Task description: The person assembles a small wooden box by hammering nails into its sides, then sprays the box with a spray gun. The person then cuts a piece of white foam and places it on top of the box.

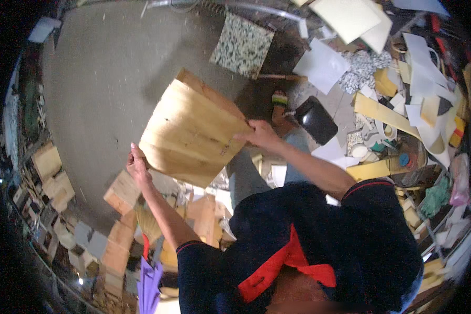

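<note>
While grey floor (pixel 99 94) spreads across the upper left of the frame, a broad pale wooden panel (pixel 193 133) slants just left of centre, its thickness showing along the upper right. Near the top centre lies a speckled square slab (pixel 242 44); right of centre, a glossy black rounded object (pixel 316 120); at lower left, a folded purple umbrella (pixel 150 285). The right hand (pixel 261 135) grips the panel's right corner, the left hand (pixel 137 166) its left edge.

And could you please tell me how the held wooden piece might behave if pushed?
The wooden piece is probably stiff, showing no sag between the left hand and right hand. Its broad face and angular corners suggest it would slide rather than roll.
</note>
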### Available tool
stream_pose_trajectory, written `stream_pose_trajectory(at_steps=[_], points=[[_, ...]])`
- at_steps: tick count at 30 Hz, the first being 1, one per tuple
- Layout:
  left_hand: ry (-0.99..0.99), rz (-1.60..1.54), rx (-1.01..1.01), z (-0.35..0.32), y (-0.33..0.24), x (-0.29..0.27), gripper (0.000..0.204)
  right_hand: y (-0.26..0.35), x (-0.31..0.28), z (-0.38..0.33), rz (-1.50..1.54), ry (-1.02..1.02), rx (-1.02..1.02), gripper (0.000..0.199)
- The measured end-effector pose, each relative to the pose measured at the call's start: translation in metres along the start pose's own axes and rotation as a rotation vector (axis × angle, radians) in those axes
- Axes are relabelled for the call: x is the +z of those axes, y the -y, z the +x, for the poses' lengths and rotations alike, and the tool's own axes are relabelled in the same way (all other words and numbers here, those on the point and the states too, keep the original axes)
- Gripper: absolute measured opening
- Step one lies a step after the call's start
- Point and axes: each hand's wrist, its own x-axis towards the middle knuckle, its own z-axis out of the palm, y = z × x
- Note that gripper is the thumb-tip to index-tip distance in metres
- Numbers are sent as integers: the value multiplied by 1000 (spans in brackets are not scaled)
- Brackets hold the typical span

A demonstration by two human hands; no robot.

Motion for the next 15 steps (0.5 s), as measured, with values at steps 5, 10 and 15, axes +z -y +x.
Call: stream_pose_trajectory(at_steps=[5,10,15], points=[[-118,5,-81,-42,100,16,45,-51,-6,54,-18,206,42,59],[-307,35,-215,-77,217,45,52,-117,14,98,-195,350,153,61],[-427,56,-310,-108,356,57,54,-198,72,148,-442,527,118,73]])
